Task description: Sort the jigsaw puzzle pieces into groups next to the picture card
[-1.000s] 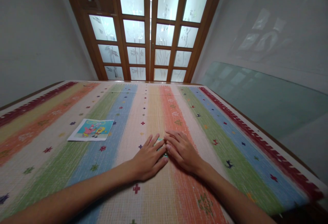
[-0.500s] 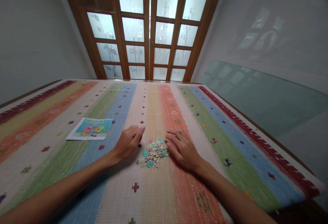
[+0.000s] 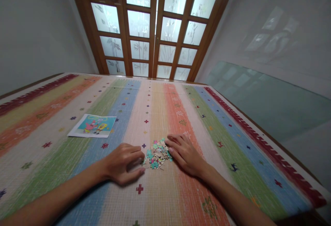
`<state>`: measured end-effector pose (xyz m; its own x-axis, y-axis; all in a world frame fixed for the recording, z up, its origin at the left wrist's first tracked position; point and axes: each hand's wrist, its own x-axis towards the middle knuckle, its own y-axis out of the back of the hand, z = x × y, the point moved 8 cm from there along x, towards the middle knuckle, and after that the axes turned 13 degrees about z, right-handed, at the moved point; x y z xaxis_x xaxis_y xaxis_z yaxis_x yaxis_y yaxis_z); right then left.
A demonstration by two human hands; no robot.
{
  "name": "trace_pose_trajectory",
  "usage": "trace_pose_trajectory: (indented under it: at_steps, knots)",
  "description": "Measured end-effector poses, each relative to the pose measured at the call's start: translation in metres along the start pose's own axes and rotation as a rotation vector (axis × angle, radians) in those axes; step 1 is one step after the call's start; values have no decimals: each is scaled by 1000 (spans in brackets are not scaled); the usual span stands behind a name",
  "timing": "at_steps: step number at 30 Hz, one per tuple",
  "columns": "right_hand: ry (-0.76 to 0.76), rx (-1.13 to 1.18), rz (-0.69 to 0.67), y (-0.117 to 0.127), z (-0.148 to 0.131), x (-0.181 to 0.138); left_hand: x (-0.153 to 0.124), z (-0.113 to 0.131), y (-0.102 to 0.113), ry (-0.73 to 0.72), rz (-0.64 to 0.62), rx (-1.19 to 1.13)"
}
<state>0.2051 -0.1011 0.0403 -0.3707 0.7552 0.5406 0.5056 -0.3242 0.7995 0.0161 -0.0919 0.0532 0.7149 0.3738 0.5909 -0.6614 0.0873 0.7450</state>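
A small heap of jigsaw puzzle pieces (image 3: 158,155) lies on the striped tablecloth (image 3: 155,198), some teal or pink side up, others showing plain greyish-brown backs. At its left edge is my left hand (image 3: 125,162), fingers curved and thumb spread away from them, with nothing visible in the grasp. My right hand (image 3: 184,152) rests along the heap's right side, fingers loosely extended and fingertips against the outer pieces. Further left lies a printed picture (image 3: 93,126) of cartoon figures on a teal background.
The tablecloth covers a broad table. Beyond the far edge stand wooden doors (image 3: 155,29) with frosted glass panes. A pale green glass-like panel (image 3: 266,98) leans along the right wall.
My left hand has come down and nearer to me beside the heap, its thumb parting from the fingers. My right hand stays at the heap's right side. The view has shifted slightly.
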Motion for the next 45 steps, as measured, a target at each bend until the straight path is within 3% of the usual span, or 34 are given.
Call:
trace_pose_trajectory:
  at_steps: [7, 14, 23, 33, 36, 39, 45]
  knots:
    - [1, 3, 12, 0, 0, -1, -5, 7, -15, 6, 8, 145]
    - [14, 8, 7, 0, 0, -2, -3, 3, -11, 48, 26, 80]
    - [8, 37, 17, 1, 0, -3, -6, -53, 19, 434, 220, 200]
    - [19, 43, 29, 1, -1, -3, -23, -93, 32, 538, 192, 535]
    - [33, 38, 36, 2, -2, -3, -19, -86, 35, 490, 243, 539]
    - [42, 38, 44, 3, -2, -2, -10, -63, 31, 371, 293, 346]
    - [34, 49, 48, 2, -1, -3, 0, -8, 0, 208, 173, 43]
